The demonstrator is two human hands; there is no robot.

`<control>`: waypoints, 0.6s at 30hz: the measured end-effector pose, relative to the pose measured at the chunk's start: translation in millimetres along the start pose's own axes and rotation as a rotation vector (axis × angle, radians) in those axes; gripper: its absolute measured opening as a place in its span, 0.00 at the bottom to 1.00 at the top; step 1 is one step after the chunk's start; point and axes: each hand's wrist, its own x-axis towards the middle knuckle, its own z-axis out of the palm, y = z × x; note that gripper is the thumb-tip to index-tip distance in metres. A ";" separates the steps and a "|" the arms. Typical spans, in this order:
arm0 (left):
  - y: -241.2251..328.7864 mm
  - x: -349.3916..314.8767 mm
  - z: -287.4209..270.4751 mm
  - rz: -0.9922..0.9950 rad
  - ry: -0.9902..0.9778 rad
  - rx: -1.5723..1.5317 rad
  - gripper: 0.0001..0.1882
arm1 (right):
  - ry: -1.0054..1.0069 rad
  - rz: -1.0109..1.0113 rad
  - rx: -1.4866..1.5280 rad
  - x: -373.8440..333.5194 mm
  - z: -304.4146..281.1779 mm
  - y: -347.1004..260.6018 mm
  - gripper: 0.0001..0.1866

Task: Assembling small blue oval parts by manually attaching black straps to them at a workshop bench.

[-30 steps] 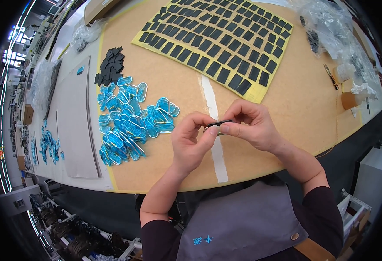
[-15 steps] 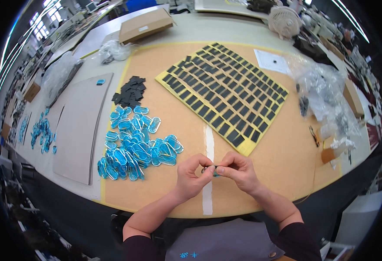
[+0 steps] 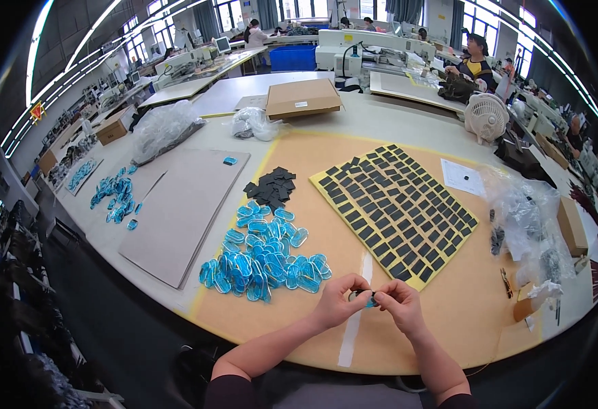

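Left hand (image 3: 336, 307) and right hand (image 3: 397, 305) meet over the near edge of the bench (image 3: 449, 327), with the fingers (image 3: 355, 292) of both pinched together on one small blue oval piece (image 3: 365, 298) held between them just above the bench top. Directly beneath the fingers a strip of white tape (image 3: 355, 317) runs away across the tan mat. Just to the left of the fingers and slightly beyond them lies a heap of blue oval pieces (image 3: 265, 262); farther out on that side sits a small pile of black squares (image 3: 271, 187). Ahead of the fingers and to the right, a yellow sheet (image 3: 394, 211) carries rows of black rectangular pads. Well to the right of the fingers are clear plastic bags (image 3: 530, 232). A grey board (image 3: 183, 211) lies far to the left.
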 end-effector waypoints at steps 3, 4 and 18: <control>0.0 -0.9 5.0 -0.049 -0.055 -0.008 0.06 | 0.048 -0.020 -0.020 -0.7 0.7 2.9 0.05; 0.0 0.0 5.4 -0.050 -0.058 0.001 0.06 | 0.047 -0.023 -0.012 -0.7 0.6 3.7 0.05; -5.0 -5.9 4.1 -0.033 -0.051 0.085 0.07 | 0.048 -0.089 -0.004 -5.0 11.0 12.2 0.05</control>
